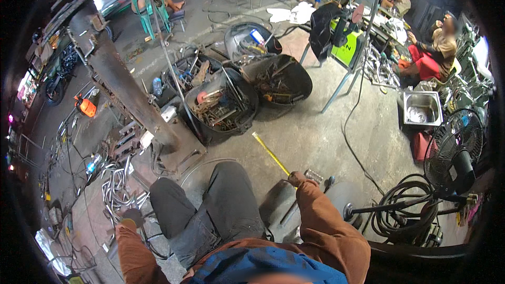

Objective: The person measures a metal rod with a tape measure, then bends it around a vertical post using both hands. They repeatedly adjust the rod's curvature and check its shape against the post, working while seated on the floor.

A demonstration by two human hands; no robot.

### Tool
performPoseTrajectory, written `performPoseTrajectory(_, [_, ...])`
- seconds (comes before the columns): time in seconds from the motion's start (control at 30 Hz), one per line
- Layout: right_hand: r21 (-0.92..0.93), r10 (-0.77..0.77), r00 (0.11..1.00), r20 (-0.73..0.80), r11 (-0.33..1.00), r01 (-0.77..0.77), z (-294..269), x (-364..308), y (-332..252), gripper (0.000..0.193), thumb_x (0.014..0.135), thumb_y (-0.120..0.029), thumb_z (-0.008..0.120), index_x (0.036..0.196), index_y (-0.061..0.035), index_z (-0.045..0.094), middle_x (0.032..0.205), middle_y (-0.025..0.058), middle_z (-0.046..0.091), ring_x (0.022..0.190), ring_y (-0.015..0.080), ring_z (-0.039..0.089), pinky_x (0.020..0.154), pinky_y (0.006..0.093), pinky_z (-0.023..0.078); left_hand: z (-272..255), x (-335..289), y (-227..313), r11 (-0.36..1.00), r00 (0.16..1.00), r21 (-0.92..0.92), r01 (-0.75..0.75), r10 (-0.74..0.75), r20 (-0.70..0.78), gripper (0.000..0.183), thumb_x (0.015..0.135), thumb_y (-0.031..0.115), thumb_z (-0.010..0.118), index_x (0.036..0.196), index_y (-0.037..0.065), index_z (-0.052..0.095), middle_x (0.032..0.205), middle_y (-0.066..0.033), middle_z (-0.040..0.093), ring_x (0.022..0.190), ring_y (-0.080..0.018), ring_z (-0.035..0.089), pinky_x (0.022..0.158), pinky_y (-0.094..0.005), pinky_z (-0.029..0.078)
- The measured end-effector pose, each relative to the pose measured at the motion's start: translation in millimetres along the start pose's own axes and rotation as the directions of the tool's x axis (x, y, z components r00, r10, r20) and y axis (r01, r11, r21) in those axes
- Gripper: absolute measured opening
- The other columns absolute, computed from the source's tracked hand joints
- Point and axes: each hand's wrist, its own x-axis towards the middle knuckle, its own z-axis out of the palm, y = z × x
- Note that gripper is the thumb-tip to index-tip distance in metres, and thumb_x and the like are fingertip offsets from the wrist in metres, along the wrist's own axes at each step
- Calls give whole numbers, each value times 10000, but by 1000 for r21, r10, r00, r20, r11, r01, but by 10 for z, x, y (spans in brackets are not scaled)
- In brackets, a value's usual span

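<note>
Floor (321, 131) stretches from bins (218, 135) to fan (463, 172). The right hand (298, 179), arm extended, grips a tape (272, 154) slanting toward the bins' near edge. The left hand (130, 219) hangs beside tubes (118, 185), its hold unclear.

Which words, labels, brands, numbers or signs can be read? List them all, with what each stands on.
Yellow-green panel: one large dark printed character, which I won't transcribe.
Yellow tape measure: markings too small to read.
Bluish bottle: any print too blurred.
</note>
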Motion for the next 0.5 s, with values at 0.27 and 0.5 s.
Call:
performPoseTrajectory(0.27, [499, -184, 980, -73, 844, 195, -1010, 181, -697, 271, 877, -196, 484, 979, -28, 671, 820, 131, 683, 652, 254, 636, 631, 374, 516, -424, -19, -479, 983, 965, 147, 112, -73, -252, 435, 748, 437, 672, 1057, 134, 714, 1073, -88, 707, 1003, -267, 675, 867, -503, 489])
performPoseTrajectory(0.5, [361, -510, 858, -57, 791, 494, -976, -303, -977, 290, 887, -236, 459, 930, -39, 667, 782, 97, 643, 626, 222, 609, 571, 354, 503, -1095, -1048, -478, 948, 951, 265, 176, -94, -295, 340, 761, 382, 677, 1005, 152, 729, 1005, -63, 727, 924, -247, 700, 729, -440, 537])
